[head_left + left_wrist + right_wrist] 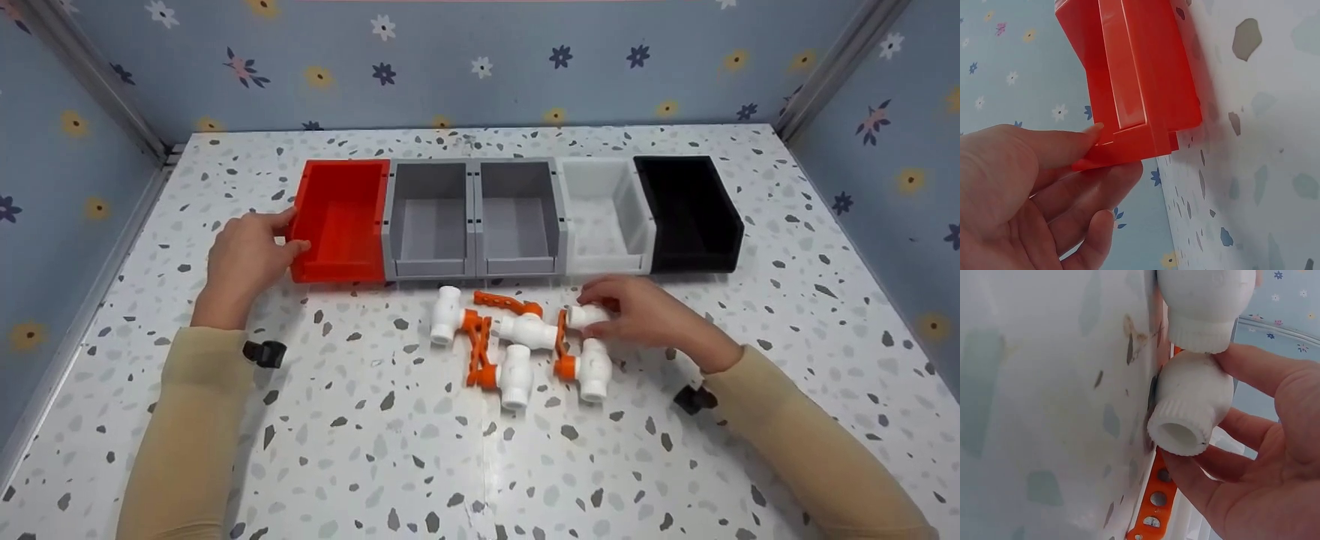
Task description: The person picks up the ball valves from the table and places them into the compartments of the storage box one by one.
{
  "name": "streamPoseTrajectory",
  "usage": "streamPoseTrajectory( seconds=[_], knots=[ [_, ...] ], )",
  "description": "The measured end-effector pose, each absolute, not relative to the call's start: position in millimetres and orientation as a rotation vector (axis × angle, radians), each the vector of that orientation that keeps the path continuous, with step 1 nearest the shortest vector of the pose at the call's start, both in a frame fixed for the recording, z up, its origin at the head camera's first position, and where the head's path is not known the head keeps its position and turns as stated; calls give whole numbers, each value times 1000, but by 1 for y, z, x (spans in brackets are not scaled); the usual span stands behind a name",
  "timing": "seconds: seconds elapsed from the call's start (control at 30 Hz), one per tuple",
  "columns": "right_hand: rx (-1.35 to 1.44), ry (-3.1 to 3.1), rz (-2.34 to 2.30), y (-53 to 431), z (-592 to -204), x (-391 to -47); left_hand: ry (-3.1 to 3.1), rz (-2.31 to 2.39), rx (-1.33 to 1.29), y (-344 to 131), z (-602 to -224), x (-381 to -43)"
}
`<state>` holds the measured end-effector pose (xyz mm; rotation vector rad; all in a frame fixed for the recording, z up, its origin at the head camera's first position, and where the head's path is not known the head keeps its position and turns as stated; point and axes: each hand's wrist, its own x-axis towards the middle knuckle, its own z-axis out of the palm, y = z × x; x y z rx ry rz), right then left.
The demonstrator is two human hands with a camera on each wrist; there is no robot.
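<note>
Clearing the nearer ball valve [595,375] will likely want a straight draw away, since your held one looks to touch it; let your right grip [646,310], thumb and fingers pinching the white-bodied valve [585,317], centre on its rounded middle and mind the orange handle [561,330] beside it. In front of the white bin [609,264], that valve shows smooth plastic and a ribbed, open socket. Beyond, your left grip [251,251] pinches the red bin's [339,272] side wall

The table [352,465] is white with dark and light spots. On it, in a row, stand a red bin [341,232], two grey bins [433,229], a white bin [600,229] and a black bin [686,217]. Taps [516,373] with orange handles lie bunched in front.
</note>
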<state>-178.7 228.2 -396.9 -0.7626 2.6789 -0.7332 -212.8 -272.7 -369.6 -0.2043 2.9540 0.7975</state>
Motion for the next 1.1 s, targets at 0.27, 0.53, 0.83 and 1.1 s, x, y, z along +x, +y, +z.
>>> streamPoseTrajectory(
  seconds=[0.27, 0.53, 0.83, 1.1],
  knots=[
    [-847, 2676, -744, 233, -400, -180, 2950, 757, -202, -270, -370, -214],
    [-837, 2681, -760, 233, -400, -179, 2951, 706, -222, -268, -367, -217],
    [-838, 2632, -756, 234, -396, -181, 2956, 739, -219, -269, -369, -215],
    [-854, 2653, -747, 234, -397, -178, 2954, 736, -219, -267, -370, -216]
  ],
)
